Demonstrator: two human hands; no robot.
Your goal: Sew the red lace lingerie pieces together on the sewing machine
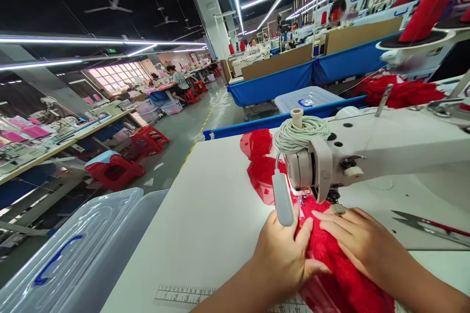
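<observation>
A red lace fabric piece [334, 249] runs from the needle area of a white sewing machine [389, 154] down toward the table's front edge. My left hand [281, 247] grips its left edge just before the presser foot [301, 199], thumb pointing right; a grey lamp [282, 198] covers part of the fingers. Flat on the fabric's right side lies my right hand [360, 237], its fingers stretched toward the needle. Behind the foot, red sheer pieces [262, 176] rest on the white table. Thread snips [433, 227] lie right of my right hand.
A printed ruler [179, 296] runs along the table's front. Lidded clear bins [91, 249] stand at the left, beside red stools [115, 171]. Red thread cones [431, 7] and heaped red fabric [400, 92] are at the right. People sit at machines farther off.
</observation>
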